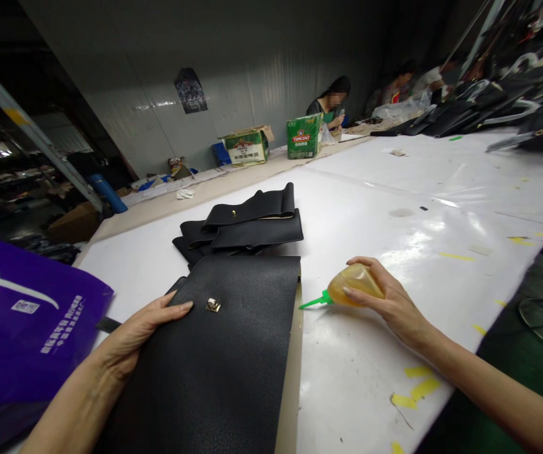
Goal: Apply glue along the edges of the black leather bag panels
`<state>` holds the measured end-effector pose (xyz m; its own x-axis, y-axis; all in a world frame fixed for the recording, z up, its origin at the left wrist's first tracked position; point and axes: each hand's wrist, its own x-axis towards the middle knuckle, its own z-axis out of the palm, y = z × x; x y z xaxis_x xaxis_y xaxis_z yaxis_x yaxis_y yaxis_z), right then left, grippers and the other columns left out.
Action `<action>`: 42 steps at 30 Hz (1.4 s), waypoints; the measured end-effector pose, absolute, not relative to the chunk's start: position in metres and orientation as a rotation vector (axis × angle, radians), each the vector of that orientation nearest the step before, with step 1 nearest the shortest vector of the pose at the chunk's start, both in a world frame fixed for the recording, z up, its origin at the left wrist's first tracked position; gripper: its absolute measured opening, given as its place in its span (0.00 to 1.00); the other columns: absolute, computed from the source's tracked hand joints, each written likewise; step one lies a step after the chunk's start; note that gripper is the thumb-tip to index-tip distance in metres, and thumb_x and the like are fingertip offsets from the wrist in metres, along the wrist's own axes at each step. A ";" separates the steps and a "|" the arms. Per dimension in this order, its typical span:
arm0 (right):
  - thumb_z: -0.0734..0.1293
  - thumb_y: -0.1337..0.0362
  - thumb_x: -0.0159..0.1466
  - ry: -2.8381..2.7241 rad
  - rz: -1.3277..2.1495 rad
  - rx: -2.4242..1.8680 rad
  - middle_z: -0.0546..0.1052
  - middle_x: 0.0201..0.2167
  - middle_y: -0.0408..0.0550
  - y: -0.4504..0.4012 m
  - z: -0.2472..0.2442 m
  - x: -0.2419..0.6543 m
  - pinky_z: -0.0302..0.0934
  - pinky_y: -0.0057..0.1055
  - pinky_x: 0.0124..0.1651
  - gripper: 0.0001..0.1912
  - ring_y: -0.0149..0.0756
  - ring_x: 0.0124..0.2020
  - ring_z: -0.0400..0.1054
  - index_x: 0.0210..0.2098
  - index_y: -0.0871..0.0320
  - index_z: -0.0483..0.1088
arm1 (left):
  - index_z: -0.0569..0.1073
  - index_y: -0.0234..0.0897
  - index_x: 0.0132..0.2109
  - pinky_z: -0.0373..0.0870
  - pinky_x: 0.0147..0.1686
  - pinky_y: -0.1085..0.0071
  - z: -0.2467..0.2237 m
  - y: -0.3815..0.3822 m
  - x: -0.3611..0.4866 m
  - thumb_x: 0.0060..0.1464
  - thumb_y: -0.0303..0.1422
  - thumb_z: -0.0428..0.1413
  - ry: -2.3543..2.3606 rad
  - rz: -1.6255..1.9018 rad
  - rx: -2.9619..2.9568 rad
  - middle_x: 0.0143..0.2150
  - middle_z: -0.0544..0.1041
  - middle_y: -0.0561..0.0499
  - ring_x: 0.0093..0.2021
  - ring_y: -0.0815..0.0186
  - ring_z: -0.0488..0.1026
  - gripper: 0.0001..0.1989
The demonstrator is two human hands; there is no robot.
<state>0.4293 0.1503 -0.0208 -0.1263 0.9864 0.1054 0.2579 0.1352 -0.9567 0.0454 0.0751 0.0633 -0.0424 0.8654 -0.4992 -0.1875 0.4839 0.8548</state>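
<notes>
**Hands positioned at panel edge, glue bottle in grip**

Left hand lies flat, fingers extended, on the upper left part of the black leather panel, holding it against the worktop. Right hand is closed around an amber glue bottle; its green nozzle points toward the panel's right edge and sits just beside it, not touching.

Panel status: a gold clasp is already fitted on the face. A pale strip runs along the right edge; no glue can be made out on it. By this evidence, hardware fitting is complete and edge gluing appears not yet begun.

Beyond the panel, a stack of black leather pieces lies on the worktop, one carrying a small gold fitting. A purple bag rests at the left. Farther off stand cardboard boxes, and other people sit at the far end.
</notes>
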 end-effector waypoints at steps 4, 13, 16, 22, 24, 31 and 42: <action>0.71 0.50 0.57 -1.521 1.140 -1.252 0.71 0.37 0.40 0.146 -0.021 0.432 0.62 0.31 0.38 0.25 0.39 0.37 0.66 0.51 0.44 0.62 | 0.60 0.31 0.62 0.79 0.34 0.61 0.064 0.074 0.045 0.50 0.23 0.61 1.348 0.960 0.659 0.39 0.82 0.37 0.36 0.50 0.81 0.33; 0.72 0.49 0.56 -1.507 1.111 -1.289 0.71 0.37 0.41 0.141 -0.021 0.429 0.62 0.32 0.38 0.27 0.40 0.36 0.67 0.51 0.46 0.62 | 0.61 0.32 0.61 0.79 0.35 0.61 0.063 0.073 0.044 0.50 0.24 0.61 1.341 0.964 0.663 0.40 0.82 0.37 0.37 0.51 0.80 0.32; 0.71 0.50 0.57 -1.498 1.211 -1.257 0.72 0.36 0.42 0.135 -0.019 0.429 0.62 0.33 0.38 0.26 0.40 0.36 0.67 0.51 0.47 0.61 | 0.61 0.32 0.61 0.79 0.35 0.61 0.061 0.074 0.042 0.50 0.23 0.61 1.333 0.965 0.657 0.41 0.82 0.37 0.37 0.50 0.80 0.32; 0.72 0.50 0.56 -1.401 1.032 -1.248 0.70 0.40 0.42 0.151 -0.026 0.425 0.60 0.35 0.41 0.27 0.41 0.39 0.65 0.51 0.46 0.63 | 0.61 0.33 0.61 0.79 0.36 0.61 0.063 0.073 0.042 0.51 0.25 0.61 1.319 0.957 0.679 0.40 0.82 0.39 0.38 0.51 0.80 0.32; 0.72 0.49 0.56 -1.383 1.004 -1.242 0.69 0.41 0.42 0.155 -0.030 0.424 0.59 0.35 0.42 0.26 0.40 0.40 0.65 0.51 0.46 0.63 | 0.60 0.32 0.62 0.78 0.36 0.62 0.065 0.072 0.044 0.51 0.25 0.61 1.313 0.948 0.684 0.40 0.82 0.41 0.38 0.52 0.80 0.32; 0.73 0.51 0.56 -1.387 1.108 -1.216 0.70 0.36 0.41 0.147 -0.032 0.425 0.62 0.32 0.39 0.27 0.38 0.37 0.66 0.50 0.46 0.62 | 0.58 0.31 0.62 0.79 0.35 0.62 0.066 0.071 0.045 0.52 0.25 0.60 1.304 0.934 0.682 0.39 0.83 0.40 0.35 0.54 0.81 0.32; 0.70 0.50 0.59 -1.446 0.998 -1.233 0.70 0.38 0.44 0.146 -0.023 0.427 0.63 0.36 0.40 0.25 0.42 0.39 0.66 0.52 0.48 0.61 | 0.62 0.33 0.60 0.79 0.34 0.64 0.063 0.071 0.044 0.51 0.25 0.61 1.341 0.962 0.675 0.38 0.83 0.44 0.36 0.53 0.81 0.30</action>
<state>0.4271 0.1457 -0.0227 -0.0344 0.9876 0.1529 0.2073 0.1567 -0.9657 0.0442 0.0714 0.0631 -0.0374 0.8718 -0.4884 -0.1826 0.4746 0.8611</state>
